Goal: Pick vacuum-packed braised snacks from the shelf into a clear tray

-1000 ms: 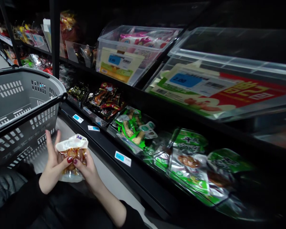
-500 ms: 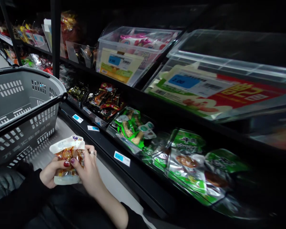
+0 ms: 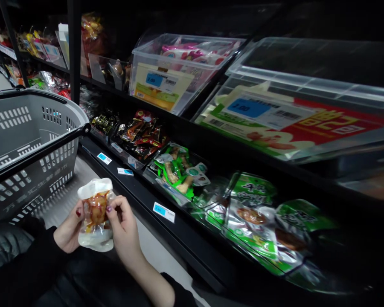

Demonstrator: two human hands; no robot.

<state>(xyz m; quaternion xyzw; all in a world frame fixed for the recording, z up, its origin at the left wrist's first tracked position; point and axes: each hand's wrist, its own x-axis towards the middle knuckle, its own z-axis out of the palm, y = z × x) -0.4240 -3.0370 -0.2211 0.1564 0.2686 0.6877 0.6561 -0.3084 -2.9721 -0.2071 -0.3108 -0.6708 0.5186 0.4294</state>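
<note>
A vacuum-sealed snack pouch (image 3: pixel 96 213) with a clear window and white ends is held upright between both hands, low at the left. Brown, saucy food shows through its middle. My left hand (image 3: pixel 68 229) grips the pouch's left edge, its thumb at the front and the other fingers hidden behind. My right hand (image 3: pixel 125 230) pinches the right edge between thumb and bent fingers. Just left of the hands stands a grey shopping basket (image 3: pixel 59 160); the black shelf edge (image 3: pixel 137 192) runs past on the right.
Green snack packs (image 3: pixel 176 170) and silver-green packs (image 3: pixel 252 226) lie in the lower shelf bins, with dark red packs (image 3: pixel 142 134) further along. Above stand clear plastic boxes (image 3: pixel 185 64) with price labels. A black post (image 3: pixel 74 51) rises behind the basket.
The pouch has been turned in my hands, so a different face with its food now shows. My right fingers have shifted to its right edge. Shelf and basket stay put.
</note>
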